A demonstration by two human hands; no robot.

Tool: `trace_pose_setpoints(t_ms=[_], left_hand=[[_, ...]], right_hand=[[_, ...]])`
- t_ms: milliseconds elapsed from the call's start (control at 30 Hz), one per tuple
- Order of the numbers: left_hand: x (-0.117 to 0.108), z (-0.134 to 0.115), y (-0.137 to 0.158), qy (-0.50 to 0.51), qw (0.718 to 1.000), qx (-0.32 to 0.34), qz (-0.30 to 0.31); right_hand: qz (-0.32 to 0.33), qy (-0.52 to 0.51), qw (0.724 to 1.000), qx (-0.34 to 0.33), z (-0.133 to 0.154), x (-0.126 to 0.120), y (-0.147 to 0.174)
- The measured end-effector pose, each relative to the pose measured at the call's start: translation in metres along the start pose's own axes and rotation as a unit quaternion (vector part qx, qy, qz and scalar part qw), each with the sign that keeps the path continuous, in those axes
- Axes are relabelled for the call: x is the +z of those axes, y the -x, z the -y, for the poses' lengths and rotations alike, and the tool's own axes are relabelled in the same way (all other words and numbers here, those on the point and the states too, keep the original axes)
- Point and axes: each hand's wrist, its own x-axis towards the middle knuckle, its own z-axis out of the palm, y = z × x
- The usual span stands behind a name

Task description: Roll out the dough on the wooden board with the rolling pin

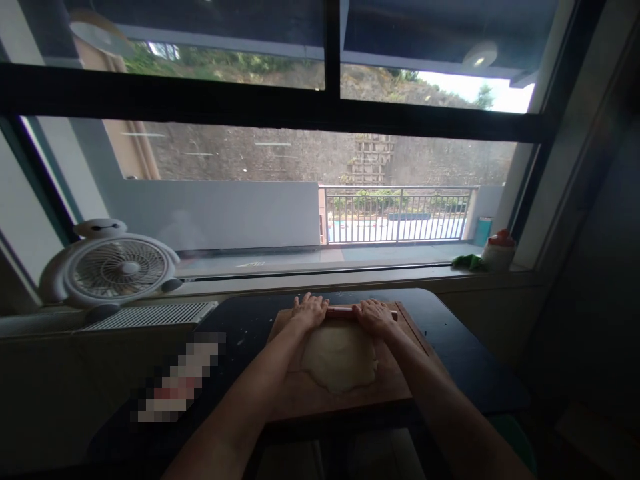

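A sheet of pale dough point(341, 357) with an uneven edge lies flattened on a wooden board point(285, 395). Across its far edge rests a reddish-brown rolling pin point(342, 311). My left hand point(310, 311) is on the pin's left end, fingers bent over it and pointing away from me. On the right part of the pin lies my right hand point(373, 315), its fingers curled over the wood, with the pin's tip showing just beyond it. Both palms face down, and their undersides are hidden.
The board sits on a dark table point(455, 347) with white specks on it. A blurred-out item point(183, 383) lies on the left. A white fan point(123, 267) stands by the window sill. A green cloth point(467, 262) and an orange-topped container point(499, 250) are on the right.
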Motion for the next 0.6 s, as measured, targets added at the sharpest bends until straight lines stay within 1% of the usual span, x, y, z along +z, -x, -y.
trace_pose_setpoints(t_ms=[67,133,200,333,400,467,533,600], left_hand=[[0.001,-0.001,-0.005,0.003,1.000,0.001,0.000],[0.000,0.001,0.001,0.008,1.000,0.022,0.001],[-0.003,0.005,0.015,0.012,0.999,0.052,0.001],[-0.008,0.012,0.051,0.018,0.993,0.115,-0.012],[-0.011,0.011,0.062,0.018,0.991,0.128,-0.019],[-0.015,0.006,0.064,0.019,0.992,0.126,-0.008],[-0.019,-0.002,0.061,0.024,0.992,0.121,0.014],[-0.021,-0.010,0.058,0.030,0.993,0.114,0.027]], right_hand=[[0.004,0.002,1.000,0.000,-0.001,0.001,-0.007],[0.003,0.001,1.000,0.005,-0.001,0.002,0.000],[-0.027,-0.003,1.000,-0.007,0.000,0.005,0.019],[-0.131,0.003,0.989,-0.068,0.008,0.008,0.072],[-0.152,0.014,0.985,-0.077,0.015,0.005,0.089],[-0.147,0.020,0.986,-0.070,0.022,0.001,0.093],[-0.106,0.023,0.993,-0.051,0.025,-0.002,0.085],[-0.063,0.025,0.997,-0.028,0.024,-0.003,0.068]])
